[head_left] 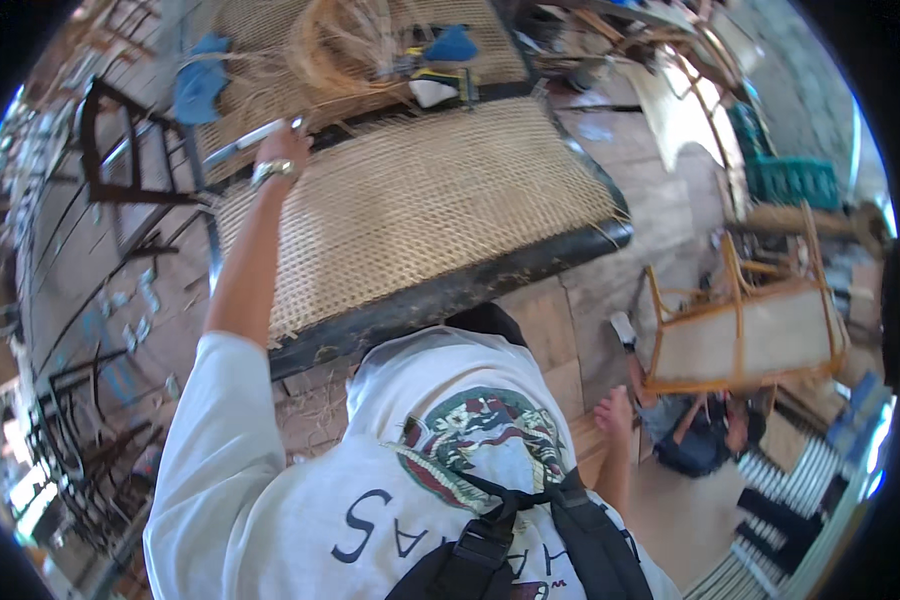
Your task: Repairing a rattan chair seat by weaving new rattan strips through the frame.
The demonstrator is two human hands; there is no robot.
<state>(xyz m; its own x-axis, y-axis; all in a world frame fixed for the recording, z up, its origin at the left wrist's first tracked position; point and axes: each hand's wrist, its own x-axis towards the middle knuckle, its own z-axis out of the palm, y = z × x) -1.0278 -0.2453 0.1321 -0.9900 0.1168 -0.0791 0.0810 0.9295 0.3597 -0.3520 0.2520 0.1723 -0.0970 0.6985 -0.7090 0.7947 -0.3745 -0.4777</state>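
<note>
My left hand [280, 148], wearing a wristwatch, reaches over the far left part of a woven cane panel [410, 200] in a dark frame. Its fingers are closed around a slim silver tool [242, 143] whose exact kind I cannot make out. The panel lies in front of me, with loose strand ends along its far edge. Low on my right side, my right hand [615, 411] hangs away from the panel, loosely curled, with thumb and fingers apart and nothing visible in it.
Beyond the panel lie a bundle of pale cane strands [342, 45], a blue cloth [202, 80] and a yellow-and-black item [438, 88]. Dark chair frames [130, 150] stand at left. On the right, a person [695, 435] sits behind a light wooden chair [745, 340].
</note>
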